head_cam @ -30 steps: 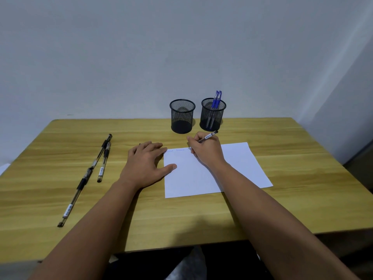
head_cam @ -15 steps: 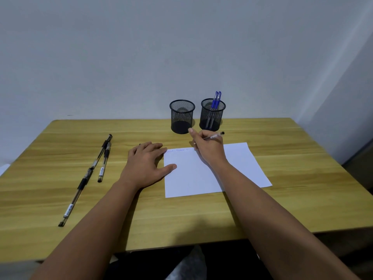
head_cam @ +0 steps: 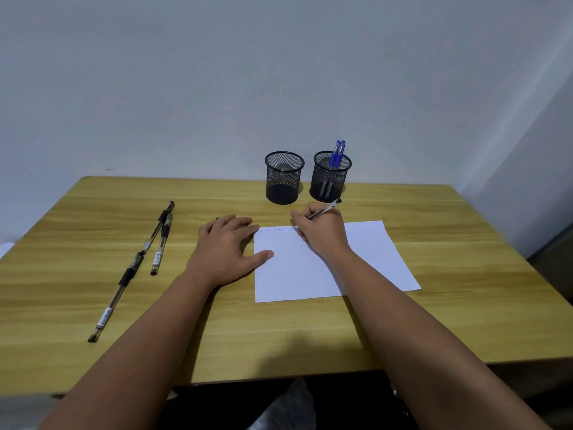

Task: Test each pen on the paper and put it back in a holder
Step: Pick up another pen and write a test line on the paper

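A white sheet of paper [head_cam: 313, 268] lies on the wooden table [head_cam: 449, 274], with faint blue scribbles along its top edge. My right hand [head_cam: 322, 229] grips a clear pen [head_cam: 327, 208], its tip down on the paper's top edge. My left hand [head_cam: 226, 248] rests flat at the paper's left edge, thumb on the sheet. Behind stand two black mesh holders: the left holder [head_cam: 283, 178] looks empty, the right holder [head_cam: 330, 176] has two blue-capped pens [head_cam: 336, 153].
Three black-capped pens lie on the table at the left: a long one [head_cam: 117, 293], a short one [head_cam: 159, 246] beside it and another [head_cam: 161, 220] above. A grey wall closes the back. The table's front edge runs near my forearms.
My right hand lifted the pen off the paper half a second ago, then came back down; the pen tip again meets the top edge of the paper. My left hand stayed put.
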A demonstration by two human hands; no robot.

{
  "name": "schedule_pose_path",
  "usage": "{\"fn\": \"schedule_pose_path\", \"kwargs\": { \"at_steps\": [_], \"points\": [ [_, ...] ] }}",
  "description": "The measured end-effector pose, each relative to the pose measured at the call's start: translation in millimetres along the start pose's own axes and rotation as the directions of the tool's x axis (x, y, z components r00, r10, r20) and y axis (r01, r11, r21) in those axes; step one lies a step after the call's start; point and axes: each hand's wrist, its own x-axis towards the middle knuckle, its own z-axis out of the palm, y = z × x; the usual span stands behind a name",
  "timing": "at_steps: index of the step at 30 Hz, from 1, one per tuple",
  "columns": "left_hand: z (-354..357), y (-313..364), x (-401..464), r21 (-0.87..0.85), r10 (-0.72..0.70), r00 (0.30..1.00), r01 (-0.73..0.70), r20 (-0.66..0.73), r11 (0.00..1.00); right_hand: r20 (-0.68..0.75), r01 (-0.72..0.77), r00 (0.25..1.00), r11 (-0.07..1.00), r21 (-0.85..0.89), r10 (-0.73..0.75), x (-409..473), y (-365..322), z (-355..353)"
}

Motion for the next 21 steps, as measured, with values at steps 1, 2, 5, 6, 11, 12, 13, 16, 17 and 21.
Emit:
{"fn": "schedule_pose_path", "kwargs": {
  "at_steps": [1, 2, 5, 6, 11, 12, 13, 16, 17, 21],
  "points": [
    [-0.2, 0.1, 0.2, -0.001, -0.001, 1.000, 0.001, 0.000, 1.000, 0.000, 0.004, 1.000, 1.000, -0.011, -0.004, 0.3, 0.6, 0.4],
    [-0.3, 0.0, 0.4, -0.002, -0.001, 1.000, 0.001, 0.001, 1.000, 0.001, 0.010, 1.000, 1.000, -0.019, -0.010, 0.4, 0.7, 0.8],
    [-0.1, 0.5, 0.3, -0.004, 0.000, 1.000, 0.000, 0.007, 1.000, 0.002, 0.017, 1.000, 0.999, -0.039, -0.017, 0.9, 1.6, 1.0],
    [0.1, 0.5, 0.2, -0.004, 0.002, 1.000, -0.002, 0.007, 1.000, -0.002, 0.012, 1.000, 0.999, -0.038, -0.012, 1.5, 2.6, 0.9],
    [-0.1, 0.3, 0.9, 0.005, 0.004, 1.000, -0.004, 0.004, 1.000, -0.020, 0.017, 1.000, 0.997, -0.075, -0.018, 3.8, 6.6, 1.7],
    [0.2, 0.3, 0.8, 0.004, 0.004, 1.000, -0.004, 0.002, 1.000, -0.027, 0.015, 1.000, 0.997, -0.081, -0.017, 4.2, 7.1, 1.6],
    [0.6, 0.4, 0.5, 0.001, 0.004, 1.000, -0.004, -0.003, 1.000, -0.035, 0.014, 0.999, 0.996, -0.090, -0.017, 4.5, 7.1, 1.3],
    [1.5, -0.1, -0.4, -0.014, -0.001, 1.000, 0.001, -0.017, 1.000, -0.038, 0.018, 0.999, 0.995, -0.098, -0.022, 4.7, 7.6, 1.5],
    [1.8, -0.2, -0.4, -0.015, 0.000, 1.000, 0.000, -0.016, 1.000, -0.038, 0.018, 0.999, 0.995, -0.102, -0.022, 4.2, 7.4, 1.8],
    [2.4, -0.2, 0.0, -0.011, 0.003, 1.000, -0.004, -0.020, 1.000, -0.069, 0.022, 0.997, 0.993, -0.117, -0.030, 4.0, 7.1, 0.8]
  ]
}}
